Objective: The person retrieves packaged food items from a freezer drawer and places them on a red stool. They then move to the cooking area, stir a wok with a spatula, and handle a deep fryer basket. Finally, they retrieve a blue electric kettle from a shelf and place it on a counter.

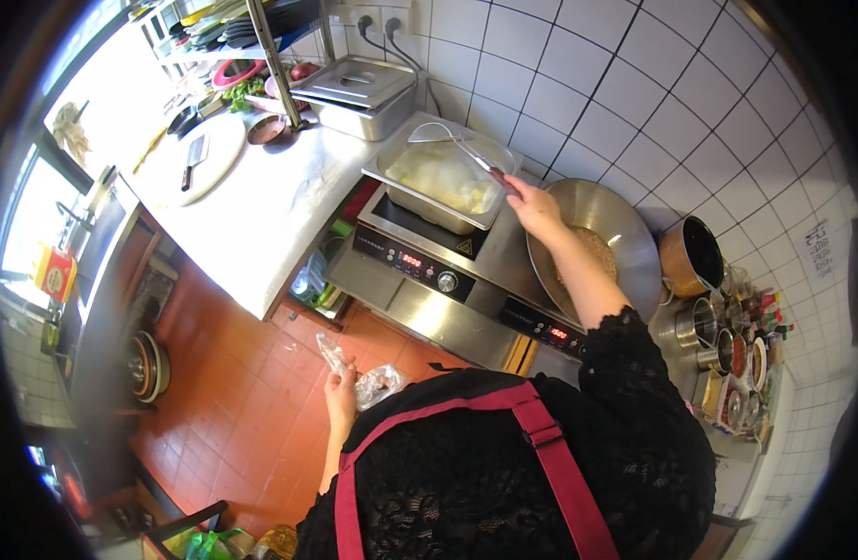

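Note:
My right hand (534,208) grips the brown handle of a long metal utensil (479,159) with a wire loop at its far end, perhaps a skimmer. The loop is over a deep rectangular steel pan (432,204), and steam blurs its pale yellowish contents. Under the pan is an induction cooker (406,262) with lit red digits and a knob. Low at my left side, above the floor, my left hand (341,388) holds a crumpled clear plastic bag (378,387). What the bag holds is hard to tell.
Beside my right forearm sits a large wok (628,234) with brown grainy contents. A deep pot (688,255) and several jars stand farther right. Leftward, a steel counter (261,224) carries a round board (226,150) with a cleaver (195,155) and a lidded steel container (362,105).

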Action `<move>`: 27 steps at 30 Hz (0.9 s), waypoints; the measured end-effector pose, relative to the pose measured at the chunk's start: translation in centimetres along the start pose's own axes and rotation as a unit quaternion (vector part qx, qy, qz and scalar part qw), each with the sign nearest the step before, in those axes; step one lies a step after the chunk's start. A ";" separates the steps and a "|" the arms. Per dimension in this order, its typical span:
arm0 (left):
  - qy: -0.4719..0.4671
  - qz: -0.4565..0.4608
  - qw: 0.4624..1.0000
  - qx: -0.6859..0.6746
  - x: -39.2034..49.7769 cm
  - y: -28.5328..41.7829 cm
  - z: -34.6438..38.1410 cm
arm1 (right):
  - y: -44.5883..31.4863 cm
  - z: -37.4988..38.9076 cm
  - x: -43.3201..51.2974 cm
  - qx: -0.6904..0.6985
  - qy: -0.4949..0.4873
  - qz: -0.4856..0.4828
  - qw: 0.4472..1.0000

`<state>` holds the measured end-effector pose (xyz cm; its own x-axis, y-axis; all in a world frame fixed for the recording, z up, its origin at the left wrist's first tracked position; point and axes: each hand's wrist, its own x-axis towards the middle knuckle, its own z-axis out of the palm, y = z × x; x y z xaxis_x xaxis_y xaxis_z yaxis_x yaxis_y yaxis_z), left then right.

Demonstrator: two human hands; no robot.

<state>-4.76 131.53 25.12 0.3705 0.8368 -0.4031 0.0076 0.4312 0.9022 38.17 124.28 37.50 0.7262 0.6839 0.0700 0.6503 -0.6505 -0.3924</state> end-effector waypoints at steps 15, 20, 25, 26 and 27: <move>-0.051 -0.021 0.999 0.002 1.2 0.1 0.1 | 6.3 2.7 -10.7 0.036 0.208 -0.101 0.972; -0.101 -0.020 0.993 0.059 2.7 -0.3 1.4 | 14.4 -0.1 -22.6 -0.074 0.066 0.236 0.967; -0.177 -0.010 0.983 0.050 3.4 -0.4 4.6 | 17.7 1.8 -29.3 -0.040 0.081 0.256 0.962; -0.189 -0.033 0.980 0.048 3.2 -0.2 5.2 | 17.9 2.3 -29.7 -0.056 0.092 0.172 0.979; -0.198 -0.019 0.977 0.073 3.1 -0.1 5.8 | 18.0 2.8 -29.9 -0.085 0.075 0.080 0.990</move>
<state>1.80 132.13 24.69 0.6978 0.6125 -0.3715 0.1494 0.3828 0.9117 27.55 93.00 25.76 0.8398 0.5188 0.1600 0.5429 -0.8016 -0.2505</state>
